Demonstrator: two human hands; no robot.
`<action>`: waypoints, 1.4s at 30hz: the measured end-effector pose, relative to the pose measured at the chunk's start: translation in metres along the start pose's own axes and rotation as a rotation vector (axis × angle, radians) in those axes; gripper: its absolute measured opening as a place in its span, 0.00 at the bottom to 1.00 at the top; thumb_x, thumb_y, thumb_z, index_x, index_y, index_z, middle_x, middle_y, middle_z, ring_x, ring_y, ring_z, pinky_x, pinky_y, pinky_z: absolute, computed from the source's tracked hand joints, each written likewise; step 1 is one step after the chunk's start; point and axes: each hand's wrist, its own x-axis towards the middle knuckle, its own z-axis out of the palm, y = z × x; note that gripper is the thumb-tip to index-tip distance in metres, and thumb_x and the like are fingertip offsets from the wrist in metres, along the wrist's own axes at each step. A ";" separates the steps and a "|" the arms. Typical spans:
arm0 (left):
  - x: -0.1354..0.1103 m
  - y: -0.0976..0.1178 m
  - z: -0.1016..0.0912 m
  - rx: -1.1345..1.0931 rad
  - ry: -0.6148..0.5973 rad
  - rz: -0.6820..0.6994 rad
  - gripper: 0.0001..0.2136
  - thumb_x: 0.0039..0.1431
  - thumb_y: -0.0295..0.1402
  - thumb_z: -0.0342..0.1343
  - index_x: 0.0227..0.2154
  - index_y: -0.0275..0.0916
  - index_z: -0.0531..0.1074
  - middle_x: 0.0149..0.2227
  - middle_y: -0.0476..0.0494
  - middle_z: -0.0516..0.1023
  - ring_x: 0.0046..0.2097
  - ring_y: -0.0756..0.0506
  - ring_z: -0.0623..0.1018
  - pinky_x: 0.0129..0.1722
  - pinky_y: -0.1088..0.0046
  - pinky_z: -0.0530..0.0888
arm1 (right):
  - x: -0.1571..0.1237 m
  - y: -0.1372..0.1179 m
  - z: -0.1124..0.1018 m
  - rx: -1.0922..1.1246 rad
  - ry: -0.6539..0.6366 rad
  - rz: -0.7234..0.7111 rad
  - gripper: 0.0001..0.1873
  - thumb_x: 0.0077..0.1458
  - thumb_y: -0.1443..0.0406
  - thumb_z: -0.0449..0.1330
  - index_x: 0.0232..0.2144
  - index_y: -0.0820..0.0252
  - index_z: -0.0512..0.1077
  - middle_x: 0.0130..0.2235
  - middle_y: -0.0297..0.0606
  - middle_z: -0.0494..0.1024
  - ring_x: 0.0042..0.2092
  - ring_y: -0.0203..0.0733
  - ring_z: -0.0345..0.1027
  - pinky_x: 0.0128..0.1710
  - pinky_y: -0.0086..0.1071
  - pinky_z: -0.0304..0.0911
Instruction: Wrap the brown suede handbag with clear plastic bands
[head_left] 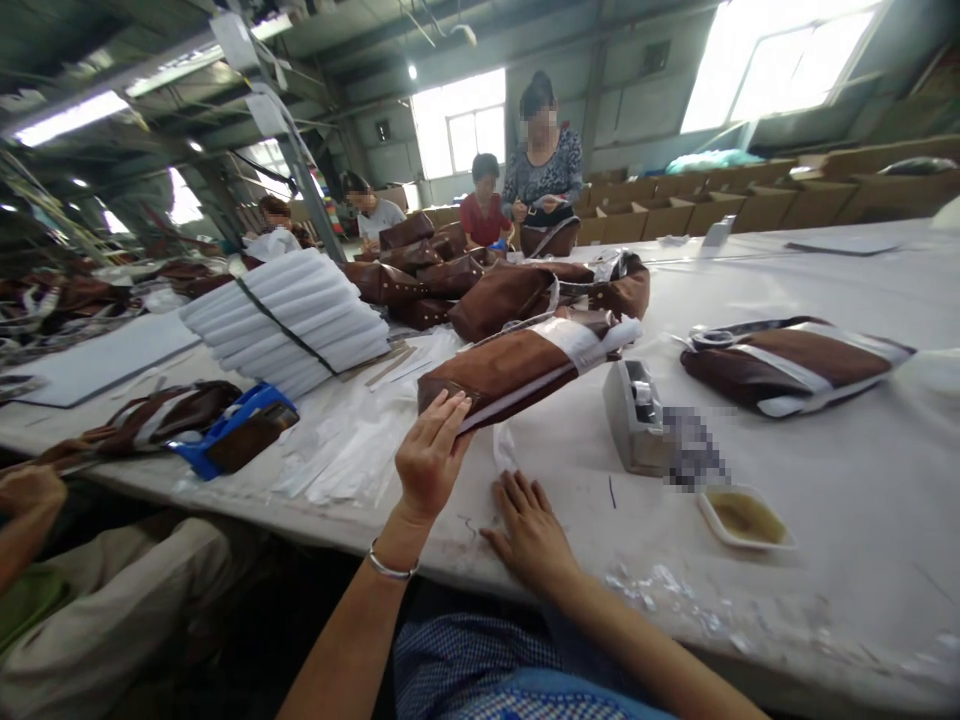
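My left hand [431, 455], with a silver bangle at the wrist, is closed on the near end of a brown bag [495, 372]. The bag is tilted, with its near end raised off the table, and a white wrap circles its far part. My right hand [531, 530] lies on the white table with its fingers spread. Its fingertips touch a thin whitish strip [504, 447] below the bag. To the right of the bag stands a grey tape dispenser [637, 420]. Another wrapped brown bag [795, 365] lies farther right.
A shallow dish of yellowish stuff [746, 517] sits right of my hands. On the left are a strapped stack of white padding [289, 315], white sheets [337, 460] and a blue holder [225, 430]. More brown bags [502, 300] are piled behind; several people work around the table.
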 end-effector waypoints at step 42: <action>-0.146 0.034 0.006 -0.326 0.078 -0.015 0.11 0.68 0.25 0.51 0.38 0.41 0.80 0.42 0.56 0.84 0.58 0.45 0.76 0.65 0.63 0.68 | 0.215 0.092 -0.116 -0.025 -0.740 -0.277 0.31 0.49 0.69 0.62 0.57 0.57 0.64 0.46 0.41 0.80 0.45 0.48 0.74 0.44 0.35 0.64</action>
